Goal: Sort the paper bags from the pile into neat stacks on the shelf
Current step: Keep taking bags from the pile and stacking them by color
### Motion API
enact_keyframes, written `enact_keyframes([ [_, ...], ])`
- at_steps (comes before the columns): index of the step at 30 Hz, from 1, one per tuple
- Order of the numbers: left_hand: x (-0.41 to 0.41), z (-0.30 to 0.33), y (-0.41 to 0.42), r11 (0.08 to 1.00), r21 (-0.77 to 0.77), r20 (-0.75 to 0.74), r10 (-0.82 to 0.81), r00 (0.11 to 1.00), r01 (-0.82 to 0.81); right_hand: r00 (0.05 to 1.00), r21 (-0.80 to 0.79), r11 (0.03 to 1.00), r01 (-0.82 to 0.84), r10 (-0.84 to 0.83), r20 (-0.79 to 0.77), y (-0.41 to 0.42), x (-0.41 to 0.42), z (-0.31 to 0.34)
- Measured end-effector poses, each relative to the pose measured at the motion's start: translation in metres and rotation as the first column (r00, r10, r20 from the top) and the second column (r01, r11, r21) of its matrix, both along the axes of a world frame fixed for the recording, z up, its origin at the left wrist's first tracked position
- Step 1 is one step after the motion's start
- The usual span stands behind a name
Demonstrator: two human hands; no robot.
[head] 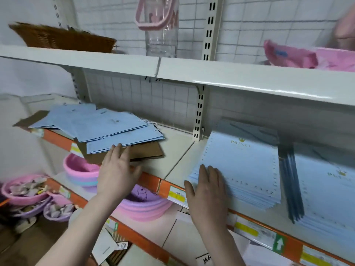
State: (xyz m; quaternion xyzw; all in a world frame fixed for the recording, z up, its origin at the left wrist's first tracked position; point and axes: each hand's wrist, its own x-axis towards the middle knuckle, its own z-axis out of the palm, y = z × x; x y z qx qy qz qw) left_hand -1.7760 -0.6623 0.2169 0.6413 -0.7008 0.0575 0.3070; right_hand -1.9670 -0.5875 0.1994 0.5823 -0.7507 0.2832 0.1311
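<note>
A loose pile of light blue paper bags lies on brown cardboard at the left of the middle shelf. My left hand reaches to the pile's front edge, fingers straight, fingertips touching the lowest bags. To the right sits a neat stack of light blue bags with gold print. My right hand lies flat against that stack's front left corner. A second stack of the same bags stands further right, with dark blue bags between the two.
Above, the upper shelf carries a wicker basket, a clear jar with pink handle and pink packets. Below, pink and purple basins sit on a lower shelf. Cardboard boxes stand near the floor.
</note>
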Motion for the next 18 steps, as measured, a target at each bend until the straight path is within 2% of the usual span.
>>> enact_keyframes([
  [9,0.123,0.002,-0.021,0.997,-0.029,-0.065,0.070,0.995,-0.072,0.993,-0.078,0.991,-0.107,0.110,0.040,-0.055,0.114,0.005],
  [14,0.203,-0.001,-0.057,0.995,0.028,-0.052,0.093,0.994,-0.092,0.992,-0.066,0.992,-0.104,0.109,0.062,-0.095,0.184,0.001],
  [18,0.249,-0.001,-0.094,0.999,0.009,-0.005,0.032,0.999,-0.032,0.992,-0.057,0.996,-0.072,0.078,0.103,-0.123,0.229,0.000],
])
